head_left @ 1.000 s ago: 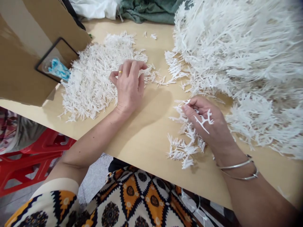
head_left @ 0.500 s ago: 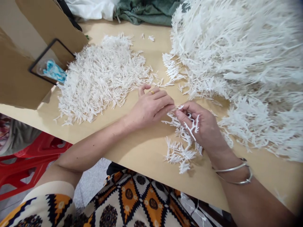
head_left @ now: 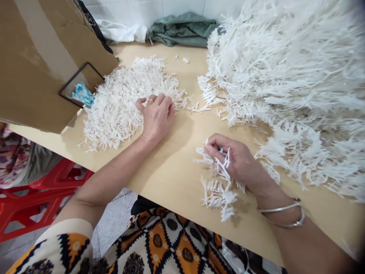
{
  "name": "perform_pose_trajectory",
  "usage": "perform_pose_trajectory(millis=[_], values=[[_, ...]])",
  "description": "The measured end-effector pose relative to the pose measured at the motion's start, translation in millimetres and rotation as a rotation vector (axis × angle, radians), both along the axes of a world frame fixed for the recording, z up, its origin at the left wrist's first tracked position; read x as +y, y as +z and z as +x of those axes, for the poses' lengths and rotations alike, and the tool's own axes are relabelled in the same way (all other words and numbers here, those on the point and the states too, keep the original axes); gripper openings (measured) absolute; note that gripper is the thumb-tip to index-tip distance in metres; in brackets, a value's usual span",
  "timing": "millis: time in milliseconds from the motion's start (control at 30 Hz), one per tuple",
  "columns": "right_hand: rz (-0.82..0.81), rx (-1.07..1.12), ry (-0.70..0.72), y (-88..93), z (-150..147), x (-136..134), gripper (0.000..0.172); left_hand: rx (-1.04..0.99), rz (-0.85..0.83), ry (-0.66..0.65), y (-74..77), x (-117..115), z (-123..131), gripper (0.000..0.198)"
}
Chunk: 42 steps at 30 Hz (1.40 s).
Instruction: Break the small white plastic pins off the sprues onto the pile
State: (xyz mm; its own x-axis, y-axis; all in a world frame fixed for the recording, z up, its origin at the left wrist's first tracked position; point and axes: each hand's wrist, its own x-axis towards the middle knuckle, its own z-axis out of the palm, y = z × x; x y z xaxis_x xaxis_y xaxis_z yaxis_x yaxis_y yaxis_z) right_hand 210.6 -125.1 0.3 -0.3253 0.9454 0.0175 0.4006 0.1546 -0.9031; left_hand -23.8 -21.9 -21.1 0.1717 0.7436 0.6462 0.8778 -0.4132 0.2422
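My left hand is over the near right edge of a pile of small white plastic sprigs. Its fingers are bent downward and close together, and whatever is between the tips is hidden. My right hand pinches a white branched plastic sprig between thumb and fingers, with its thin arms sticking out below the thumb. Under and in front of that hand lies a small cluster of white sprigs on the tan tabletop.
A large heap of longer white branched strands covers the right side. At left stands a cardboard box, with a black wire frame and a blue-white item by it. Green cloth lies at the back; a red stool stands below left.
My left hand has moved left, away from my right hand, to the small pile. My right hand stays near its place, still pinching a sprig. The view has tilted up slightly.
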Motion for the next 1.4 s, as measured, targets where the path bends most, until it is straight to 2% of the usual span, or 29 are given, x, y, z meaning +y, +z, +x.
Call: perform_pose_trajectory(millis=[133,233,333,400,500,700,800,933,1133,1267,1400], values=[[-0.018,0.103,-0.255,-5.2,4,6,0.027,-0.040,0.066,0.051,4.3,4,-9,0.016],[-0.037,0.123,-0.298,-2.8,4,6,0.028,-0.060,0.071,0.092,5.4,3,-9,0.011],[-0.044,0.158,-0.299,0.9,0,4,0.028,-0.081,0.018,0.064,6.9,1,-9,0.030],[-0.066,0.181,-0.289,1.9,-2,3,0.027,-0.075,-0.017,-0.019,8.8,-2,-7,0.035],[-0.053,0.152,-0.270,1.4,-2,2,0.023,-0.043,-0.064,-0.216,11.3,-11,1,0.029],[0.020,0.059,-0.272,-1.9,2,3,0.024,-0.032,-0.234,-0.730,1.5,-28,20,0.015],[0.006,0.064,-0.270,-3.9,2,4,0.026,0.033,-0.312,-0.828,-6.7,-30,25,0.019],[0.001,0.071,-0.248,-6.9,3,5,0.025,0.151,-0.346,-0.798,-12.2,-30,27,0.036],[0.030,0.061,-0.229,-9.9,3,5,0.019,0.346,-0.367,-0.702,-9.8,-35,30,0.044],[0.055,0.057,-0.218,-10.5,3,5,0.017,0.435,-0.350,-0.737,-8.0,-28,30,0.045],[0.045,0.063,-0.220,-9.1,3,5,0.016,0.491,-0.348,-0.766,-4.4,-11,29,0.048]])
